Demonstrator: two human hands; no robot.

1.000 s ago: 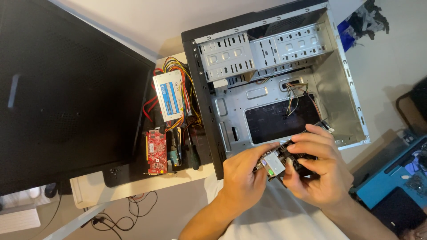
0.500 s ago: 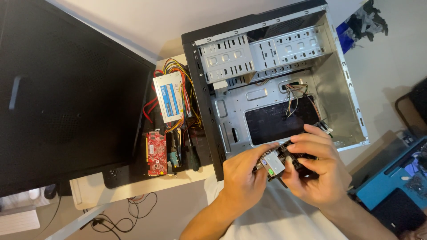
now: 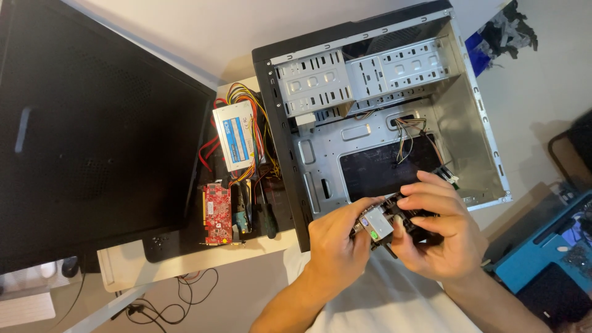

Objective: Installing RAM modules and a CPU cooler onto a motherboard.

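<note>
Both hands hold a dark circuit board (image 3: 404, 217) with silver and coloured rear ports in front of an open, empty computer case (image 3: 478, 132). My left hand (image 3: 336, 246) grips the port end of the board from below. My right hand (image 3: 441, 234) covers its far side, fingers curled over the top. The case lies on its side with grey drive cages (image 3: 364, 77) at the back and loose coloured wires (image 3: 413, 132) hanging inside.
A silver power supply (image 3: 234, 135) with yellow, red and black cables sits left of the case. A red expansion card (image 3: 217, 214) and dark screwdrivers (image 3: 265, 213) lie below it. A large black panel (image 3: 92, 135) fills the left. A blue box (image 3: 542, 259) stands at right.
The hands and the board have barely shifted; my right fingers have moved slightly over the top of the board.
</note>
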